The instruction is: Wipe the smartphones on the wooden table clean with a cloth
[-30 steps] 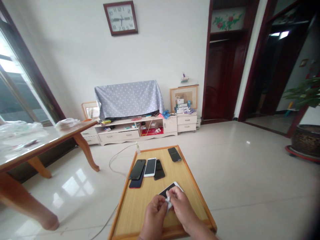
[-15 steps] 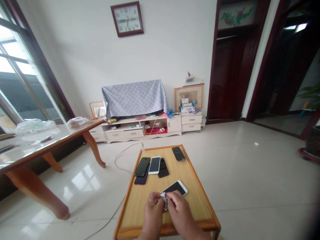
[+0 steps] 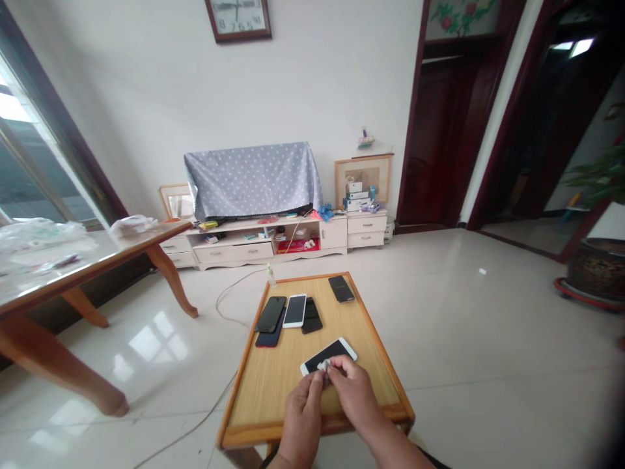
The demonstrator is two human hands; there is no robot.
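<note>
My left hand and my right hand meet over the near part of a small wooden table. Between their fingertips they pinch a small crumpled white piece, perhaps tissue or a wipe; most of it is hidden. Just beyond the fingers lies a white phone with a dark screen, slanted and partly covered by my hands. Farther back on the left are a black phone overlapping a dark blue phone, and another white phone beside a black one. One more dark phone rests at the far right.
A small clear bottle stands by the table's far left corner. Cable runs along the floor at the left. A larger wooden table with plastic bags is on the left, a low white cabinet against the wall, a potted plant at right.
The view has tilted down and shifted slightly right. My hands have turned a little around the crumpled piece, and more of the near white phone shows. The phones stay in place on the table.
</note>
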